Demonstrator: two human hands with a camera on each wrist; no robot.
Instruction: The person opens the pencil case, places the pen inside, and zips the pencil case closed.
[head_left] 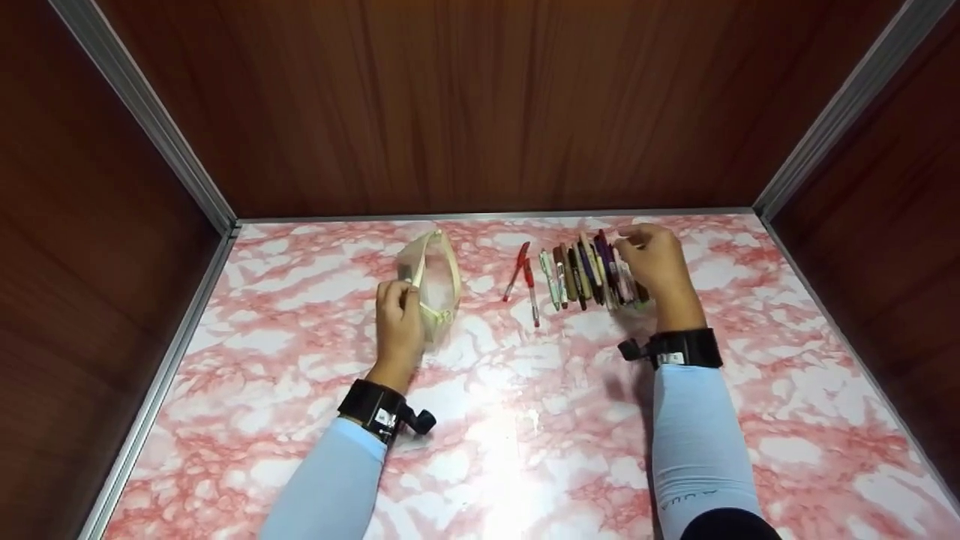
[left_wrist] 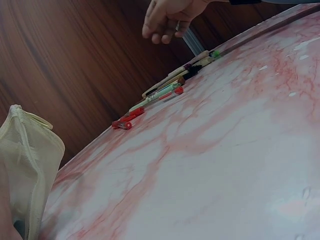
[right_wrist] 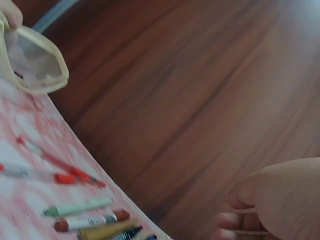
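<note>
My left hand [head_left: 399,311] grips the near side of a pale yellow see-through zip pouch [head_left: 454,262], whose mouth gapes toward the right. In the left wrist view the pouch [left_wrist: 35,165] stands at the left edge. My right hand [head_left: 652,255] hovers over the right end of a row of pens [head_left: 577,274], its fingers loosely bent and no pen visible between them. The left wrist view shows that hand [left_wrist: 172,17] above the tabletop, apart from the pens. Two red-capped pens [head_left: 530,274] lie between the pouch and the row, nearest them a light green pen [right_wrist: 77,206].
The pens rest on a pink and white marbled tabletop [head_left: 480,420]. Dark wood-patterned panels [head_left: 480,105] rise behind and on both sides, with a grey metal strip [head_left: 495,216] along the back edge.
</note>
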